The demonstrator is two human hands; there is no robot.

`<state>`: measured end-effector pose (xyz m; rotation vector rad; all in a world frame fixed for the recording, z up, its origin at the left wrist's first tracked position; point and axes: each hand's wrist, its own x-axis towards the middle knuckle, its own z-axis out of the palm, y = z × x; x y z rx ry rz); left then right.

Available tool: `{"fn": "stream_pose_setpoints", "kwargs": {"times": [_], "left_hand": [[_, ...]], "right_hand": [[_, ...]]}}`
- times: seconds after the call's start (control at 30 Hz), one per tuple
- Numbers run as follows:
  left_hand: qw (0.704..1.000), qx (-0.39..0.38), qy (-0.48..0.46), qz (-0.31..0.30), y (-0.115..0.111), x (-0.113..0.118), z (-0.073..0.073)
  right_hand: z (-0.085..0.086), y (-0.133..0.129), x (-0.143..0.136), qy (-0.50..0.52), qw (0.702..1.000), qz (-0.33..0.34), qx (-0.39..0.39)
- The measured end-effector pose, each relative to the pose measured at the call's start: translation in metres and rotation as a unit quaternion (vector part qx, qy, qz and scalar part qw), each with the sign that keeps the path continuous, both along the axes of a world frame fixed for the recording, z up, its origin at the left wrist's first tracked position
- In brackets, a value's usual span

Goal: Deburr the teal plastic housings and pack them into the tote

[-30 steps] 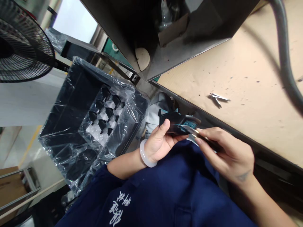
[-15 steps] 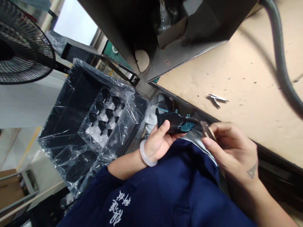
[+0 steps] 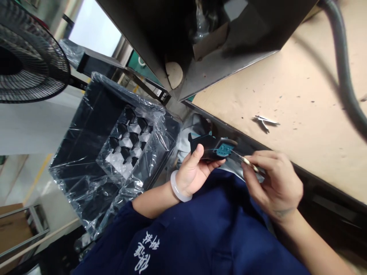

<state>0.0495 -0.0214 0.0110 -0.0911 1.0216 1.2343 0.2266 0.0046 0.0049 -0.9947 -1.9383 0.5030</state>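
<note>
A black part (image 3: 208, 146) with teal patches lies in my left hand (image 3: 195, 170), the thumb on top and the fingers beneath it. My right hand (image 3: 273, 181) is closed round a thin tool (image 3: 250, 163) with a pale handle. The tool's slender tip reaches to the teal patch at the right end of the part; whether it touches is too small to tell. Both hands are above my lap, in front of the bench edge.
A dark crate (image 3: 86, 130) lined with clear plastic holds several black parts at the left. Small nippers (image 3: 266, 122) lie on the bench (image 3: 315, 152). A metal housing (image 3: 241, 68), a thick hose (image 3: 340, 57) and a fan (image 3: 31, 61) stand around.
My right hand has turned, and the tool in it now points at the teal patch. The black part has tilted slightly in my left hand, showing more of the patch.
</note>
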Motion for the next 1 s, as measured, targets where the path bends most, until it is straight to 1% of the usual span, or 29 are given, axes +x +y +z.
{"fn": "stream_pose_setpoints", "kwargs": {"times": [0.13, 0.33, 0.6, 0.8, 0.93, 1.0], "left_hand": [[1.000, 0.005, -0.002, -0.015, -0.0002, 0.0003, -0.0015], [1.000, 0.011, -0.021, -0.009, 0.0013, 0.0024, 0.0008], [1.000, 0.009, -0.023, -0.010, 0.0006, 0.0021, 0.0030], [0.999, 0.005, -0.032, -0.014, 0.0007, 0.0023, 0.0031], [0.999, 0.017, -0.033, -0.011, -0.0003, 0.0023, 0.0003], [0.999, 0.025, -0.026, -0.018, -0.0016, 0.0013, -0.0028]], "right_hand": [[-0.0014, -0.0033, 0.0017, -0.021, 0.999, 0.023, 0.004], [-0.0027, -0.0033, 0.0004, -0.025, 0.999, 0.036, 0.006], [-0.0021, -0.0022, -0.0001, -0.024, 0.999, 0.035, 0.008], [-0.0026, -0.0033, 0.0004, -0.027, 1.000, 0.003, 0.014], [-0.0017, -0.0052, -0.0012, -0.032, 0.999, 0.022, 0.011], [-0.0006, -0.0041, 0.0006, -0.037, 0.999, 0.020, 0.011]]}}
